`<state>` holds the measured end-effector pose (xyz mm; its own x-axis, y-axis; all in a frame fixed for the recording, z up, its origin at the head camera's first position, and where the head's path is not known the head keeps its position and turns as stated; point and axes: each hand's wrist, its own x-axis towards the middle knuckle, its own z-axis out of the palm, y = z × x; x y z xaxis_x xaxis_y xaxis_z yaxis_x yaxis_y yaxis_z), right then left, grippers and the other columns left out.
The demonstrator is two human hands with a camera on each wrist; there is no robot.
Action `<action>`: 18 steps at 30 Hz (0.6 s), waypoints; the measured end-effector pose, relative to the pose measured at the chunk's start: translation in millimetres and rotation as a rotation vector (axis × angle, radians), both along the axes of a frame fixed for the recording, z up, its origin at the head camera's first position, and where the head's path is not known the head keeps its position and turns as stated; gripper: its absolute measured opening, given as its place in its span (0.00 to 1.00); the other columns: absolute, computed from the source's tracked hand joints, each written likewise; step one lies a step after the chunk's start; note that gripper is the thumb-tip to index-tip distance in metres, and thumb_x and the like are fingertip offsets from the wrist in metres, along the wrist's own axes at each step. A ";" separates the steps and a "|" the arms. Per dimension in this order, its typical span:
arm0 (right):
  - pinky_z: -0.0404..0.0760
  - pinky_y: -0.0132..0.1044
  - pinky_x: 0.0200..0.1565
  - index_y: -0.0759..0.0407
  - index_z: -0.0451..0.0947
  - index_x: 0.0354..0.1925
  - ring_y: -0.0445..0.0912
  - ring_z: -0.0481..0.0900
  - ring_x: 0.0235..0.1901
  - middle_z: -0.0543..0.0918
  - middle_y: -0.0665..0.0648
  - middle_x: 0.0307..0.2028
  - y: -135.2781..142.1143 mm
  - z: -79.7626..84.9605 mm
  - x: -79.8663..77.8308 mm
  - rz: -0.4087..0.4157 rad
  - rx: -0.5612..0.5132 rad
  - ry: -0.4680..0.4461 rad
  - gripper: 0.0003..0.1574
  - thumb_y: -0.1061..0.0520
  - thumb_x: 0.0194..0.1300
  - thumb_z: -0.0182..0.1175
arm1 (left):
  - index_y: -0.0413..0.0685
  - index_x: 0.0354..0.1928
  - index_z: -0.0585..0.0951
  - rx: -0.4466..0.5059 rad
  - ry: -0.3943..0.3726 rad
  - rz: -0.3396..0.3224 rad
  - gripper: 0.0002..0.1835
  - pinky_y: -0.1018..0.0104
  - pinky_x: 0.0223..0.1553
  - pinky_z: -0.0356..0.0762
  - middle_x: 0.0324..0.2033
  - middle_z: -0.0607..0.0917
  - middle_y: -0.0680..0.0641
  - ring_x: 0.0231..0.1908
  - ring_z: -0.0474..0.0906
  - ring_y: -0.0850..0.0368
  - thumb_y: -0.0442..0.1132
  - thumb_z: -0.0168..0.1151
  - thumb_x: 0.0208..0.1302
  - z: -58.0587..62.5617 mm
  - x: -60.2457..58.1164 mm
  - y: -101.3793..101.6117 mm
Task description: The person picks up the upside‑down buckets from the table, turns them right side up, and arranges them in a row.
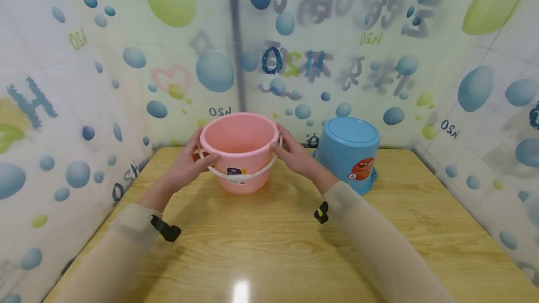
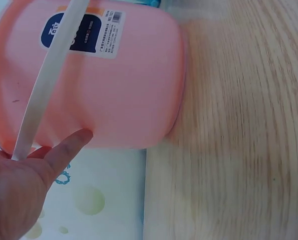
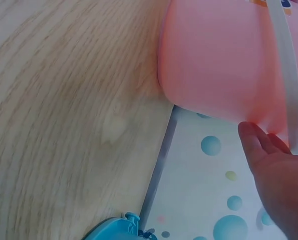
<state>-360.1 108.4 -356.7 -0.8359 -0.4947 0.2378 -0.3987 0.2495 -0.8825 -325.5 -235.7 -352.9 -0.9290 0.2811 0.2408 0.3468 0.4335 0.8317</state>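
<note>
A pink bucket (image 1: 248,162) stands upright, mouth up, near the back of the table, with a white handle (image 1: 240,176) hanging across its front over a dark label. My left hand (image 1: 191,160) grips its left side just under the rim, thumb in front. On the opposite side my right hand (image 1: 292,151) holds it near the handle's end, thumb also forward. In the left wrist view, a fingertip of the left hand (image 2: 18,190) touches the pink wall. The right hand (image 3: 279,175) touches the wall in the right wrist view. Fingers behind the bucket are partly hidden.
An upside-down blue bucket (image 1: 349,148) with a red sticker stands right of the pink one, close to my right forearm. The wooden table (image 1: 269,247) is bordered at the back and sides by a patterned curtain (image 1: 261,83).
</note>
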 end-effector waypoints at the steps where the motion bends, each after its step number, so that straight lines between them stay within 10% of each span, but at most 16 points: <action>1: 0.70 0.57 0.70 0.34 0.34 0.82 0.55 0.58 0.77 0.44 0.50 0.82 -0.7 0.2 -1.5 0.001 -0.020 -0.010 0.46 0.40 0.80 0.48 | 0.73 0.81 0.42 0.006 -0.017 0.006 0.51 0.48 0.53 0.85 0.76 0.59 0.48 0.62 0.73 0.41 0.59 0.65 0.68 0.1 -0.7 1.4; 18: 0.70 0.63 0.68 0.28 0.34 0.81 0.55 0.71 0.67 0.67 0.59 0.71 -13.4 -4.3 -24.0 -0.062 -0.070 -0.092 0.44 0.33 0.79 0.43 | 0.70 0.82 0.39 0.058 -0.064 0.088 0.52 0.41 0.56 0.82 0.73 0.61 0.41 0.60 0.71 0.39 0.61 0.63 0.68 6.3 -4.3 15.6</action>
<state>-384.1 95.0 -361.0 -0.8843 -0.4263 0.1905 -0.3007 0.2079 -0.9308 -329.8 -220.1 -346.6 -0.9633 0.1854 0.1940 0.2553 0.4104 0.8754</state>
